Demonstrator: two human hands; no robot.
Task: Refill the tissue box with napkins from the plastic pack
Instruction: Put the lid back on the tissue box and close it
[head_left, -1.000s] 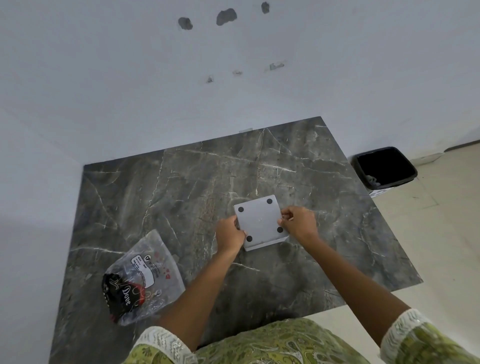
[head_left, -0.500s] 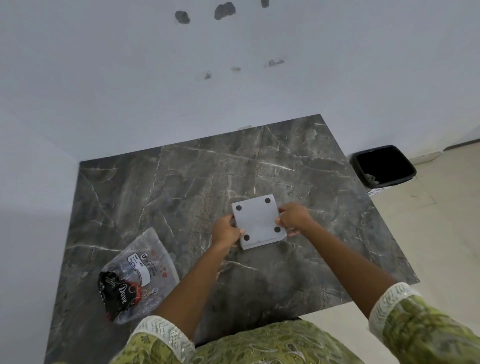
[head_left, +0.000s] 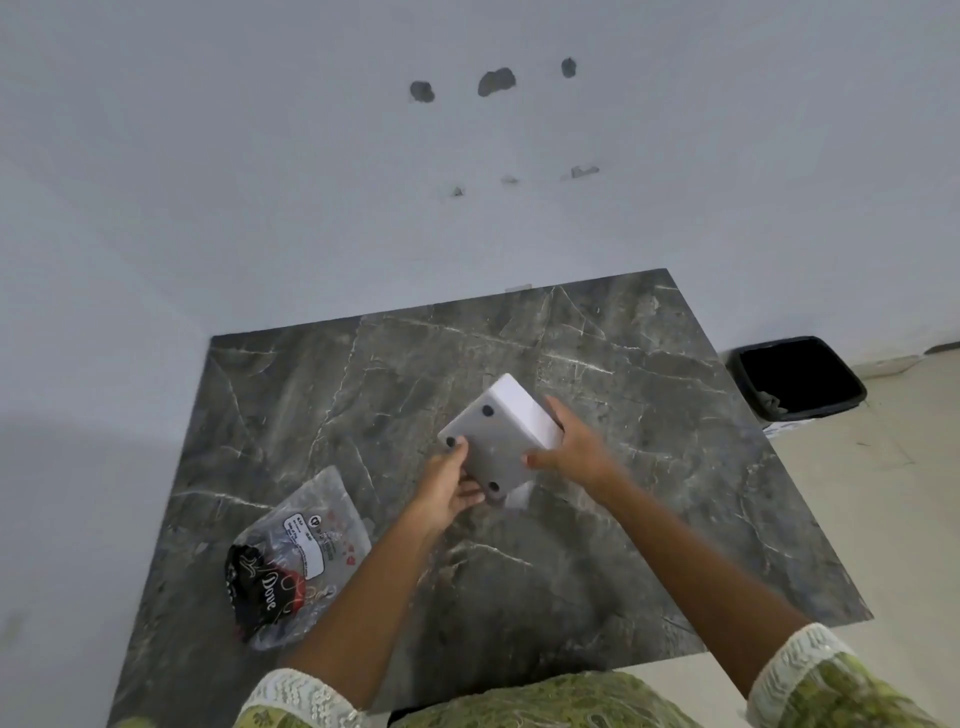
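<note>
The white tissue box (head_left: 496, 441) is lifted off the dark marble table (head_left: 649, 493) and tilted, its grey underside with black rubber feet facing me. My left hand (head_left: 449, 486) grips its lower left corner. My right hand (head_left: 574, 449) holds its right side. A bit of white shows below the box's lower edge. The plastic pack (head_left: 296, 558), clear with a black and red print, lies flat on the table's left front part, apart from both hands.
A black waste bin (head_left: 797, 376) stands on the floor beyond the table's right edge. A white wall runs along the back and left of the table.
The box lay flat on the table with its underside up; both hands have raised and tilted it. The camera view has shifted downward. The pack has not moved.
</note>
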